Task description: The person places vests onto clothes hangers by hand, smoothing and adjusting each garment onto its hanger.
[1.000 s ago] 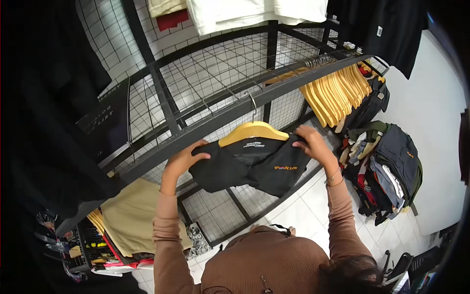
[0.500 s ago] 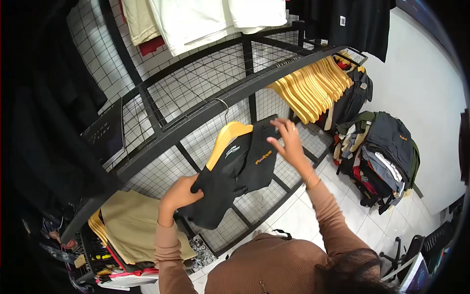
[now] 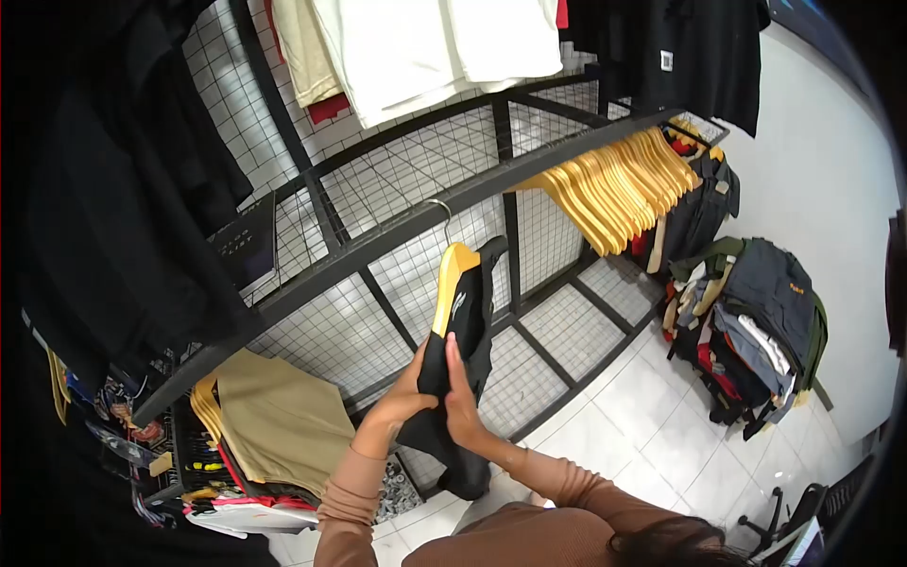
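A black shirt (image 3: 470,350) hangs on a yellow wooden hanger (image 3: 452,274), whose metal hook is over the dark rack bar (image 3: 364,248). The shirt is turned nearly edge-on, so its chest is mostly hidden; a bit of white print shows inside the neck. On its near shoulder, my left hand (image 3: 399,404) is closed around the cloth, with some fingers hidden behind it. Beside it, my right hand (image 3: 461,402) lies flat against the same sleeve side, its fingers stretched upward along the fabric.
Wooden hangers (image 3: 614,194) crowd the bar to the right. A heap of folded clothes (image 3: 756,331) stands at the far right by the wall. Khaki clothing (image 3: 279,416) lies over hangers at lower left. White garments (image 3: 425,47) and dark ones hang above. A wire mesh rack backs everything.
My right hand has left the far shoulder and come left beside my left hand. The shirt has swung from facing me to nearly edge-on, hiding its orange chest lettering.
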`<move>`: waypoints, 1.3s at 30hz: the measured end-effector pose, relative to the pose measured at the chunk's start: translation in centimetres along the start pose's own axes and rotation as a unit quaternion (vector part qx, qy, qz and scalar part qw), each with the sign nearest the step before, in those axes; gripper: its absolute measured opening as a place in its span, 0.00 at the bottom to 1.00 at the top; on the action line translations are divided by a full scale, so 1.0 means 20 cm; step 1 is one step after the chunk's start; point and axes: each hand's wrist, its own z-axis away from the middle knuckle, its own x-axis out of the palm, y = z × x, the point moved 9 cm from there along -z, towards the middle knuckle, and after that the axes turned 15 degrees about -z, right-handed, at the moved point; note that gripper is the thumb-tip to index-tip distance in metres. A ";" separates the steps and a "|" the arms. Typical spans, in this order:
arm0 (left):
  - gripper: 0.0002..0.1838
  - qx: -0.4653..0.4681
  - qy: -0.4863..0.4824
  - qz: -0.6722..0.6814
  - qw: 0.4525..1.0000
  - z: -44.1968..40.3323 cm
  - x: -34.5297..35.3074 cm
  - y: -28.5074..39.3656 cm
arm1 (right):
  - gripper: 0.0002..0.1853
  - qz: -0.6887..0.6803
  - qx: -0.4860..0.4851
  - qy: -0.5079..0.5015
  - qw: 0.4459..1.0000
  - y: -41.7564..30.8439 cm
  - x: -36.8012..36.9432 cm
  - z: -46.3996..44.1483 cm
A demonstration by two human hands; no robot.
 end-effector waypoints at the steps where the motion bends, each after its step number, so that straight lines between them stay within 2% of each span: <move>1: 0.52 -0.010 -0.002 0.014 1.000 0.01 0.01 0.00 | 0.33 0.030 0.015 0.006 0.999 0.09 0.01 0.06; 3: 0.52 -0.034 -0.009 0.027 0.999 0.04 0.01 0.02 | 0.33 0.093 0.043 0.014 0.995 0.32 0.01 0.19; 5: 0.52 -0.062 -0.011 0.054 0.997 0.05 0.00 0.04 | 0.34 0.171 0.192 -0.033 0.966 0.68 -0.04 0.44; 7: 0.53 -0.043 -0.016 0.018 0.999 0.05 -0.02 0.01 | 0.34 0.200 0.388 -0.080 0.896 1.08 -0.19 0.82; 9: 0.53 0.000 -0.017 -0.048 0.999 0.04 -0.06 0.00 | 0.34 0.267 0.461 0.052 0.844 1.19 -0.37 0.95; 10: 0.53 0.006 -0.023 -0.051 0.998 0.03 -0.09 0.00 | 0.34 0.269 0.456 0.059 0.846 1.10 -0.34 0.82; 11: 0.54 0.042 -0.032 -0.048 0.997 0.05 -0.10 0.05 | 0.35 0.202 0.334 0.114 0.913 0.91 -0.32 0.62; 12: 0.54 0.077 -0.042 -0.042 0.995 0.06 -0.11 0.09 | 0.36 0.133 0.203 0.164 0.956 0.71 -0.31 0.46; 13: 0.55 0.110 -0.052 -0.035 0.992 0.07 -0.12 0.13 | 0.36 0.139 0.201 0.170 0.955 0.70 -0.28 0.42; 20: 0.55 0.140 -0.089 0.038 0.985 0.06 -0.08 0.10 | 0.33 0.047 0.174 0.129 0.975 0.80 0.15 0.35; 22: 0.55 0.145 -0.094 0.051 0.984 0.05 -0.11 0.09 | 0.32 0.221 0.313 0.032 0.923 1.10 0.16 0.62; 23: 0.54 0.145 -0.096 0.046 0.984 0.05 -0.13 0.08 | 0.32 0.248 0.423 0.031 0.871 1.41 0.07 0.90; 24: 0.54 0.147 -0.098 0.041 0.983 0.05 -0.14 0.07 | 0.32 0.268 0.525 0.029 0.807 1.52 0.02 1.05; 25: 0.54 0.150 -0.100 0.035 0.983 0.05 -0.16 0.07 | 0.32 0.266 0.525 0.038 0.807 1.56 -0.02 1.12; 27: 0.54 0.146 -0.102 0.037 0.983 0.03 -0.20 0.07 | 0.33 0.223 0.360 0.229 0.876 1.14 -0.13 0.79; 29: 0.54 0.119 -0.091 0.048 0.988 0.05 -0.24 0.04 | 0.37 0.076 0.176 0.279 0.941 0.69 -0.07 0.39; 30: 0.54 0.113 -0.099 0.048 0.988 0.06 -0.24 0.03 | 0.37 0.076 0.180 0.288 0.938 0.59 -0.01 0.32; 34: 0.53 0.086 -0.109 0.100 0.985 0.06 -0.21 0.04 | 0.35 0.002 -0.074 0.162 0.984 0.17 0.31 0.03; 35: 0.53 0.078 -0.113 0.114 0.984 0.07 -0.21 0.05 | 0.35 0.004 -0.073 0.168 0.983 0.26 0.34 0.08; 37: 0.54 0.070 -0.117 0.139 0.981 0.07 -0.21 0.06 | 0.36 0.010 0.159 0.177 0.971 0.80 0.33 0.33; 38: 0.54 0.071 -0.120 0.137 0.981 0.06 -0.21 0.06 | 0.36 0.120 0.234 0.087 0.961 1.06 0.32 0.51; 39: 0.54 0.074 -0.120 0.139 0.980 0.06 -0.21 0.04 | 0.36 0.227 0.303 -0.006 0.926 1.18 0.33 0.64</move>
